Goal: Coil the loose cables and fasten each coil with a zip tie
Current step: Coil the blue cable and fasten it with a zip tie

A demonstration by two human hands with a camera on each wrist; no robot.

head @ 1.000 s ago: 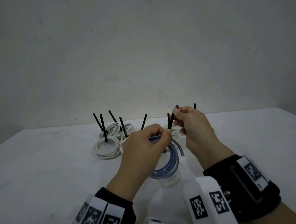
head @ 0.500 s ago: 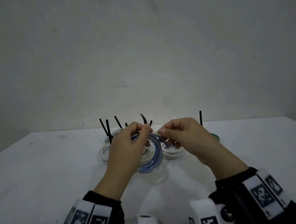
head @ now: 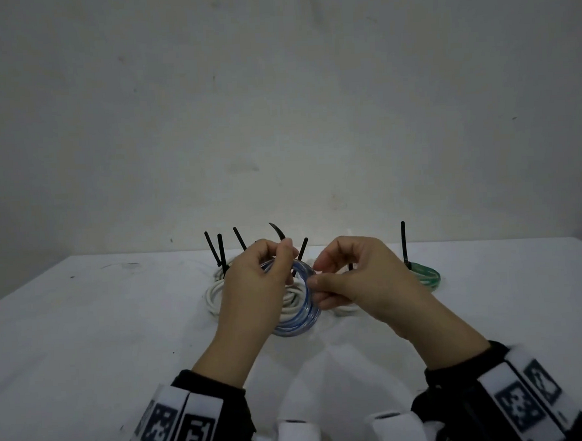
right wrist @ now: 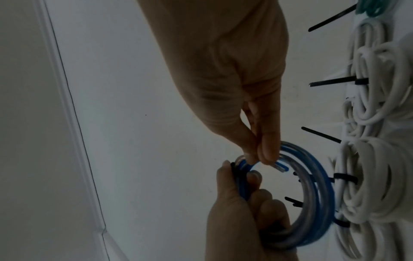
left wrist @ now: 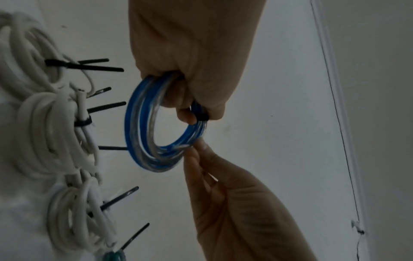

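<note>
A: Above the white table [head: 86, 332], what's held?
B: A blue cable coil [head: 301, 317]. The left hand [head: 253, 289] grips it and its black zip tie [head: 278, 231]; the right hand [head: 357, 281] pinches the coil's loose end.
A: Advice?
B: Tuck that end in, then cinch the tie.
A: Anything unclear?
B: The tie's lock hides under fingers.

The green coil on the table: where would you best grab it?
Probably by its near arc, from above. The flat-lying green cable coil sits apart from the white coils, and its upright black zip tie tail stands at the far-left edge, so the near side is free.
</note>
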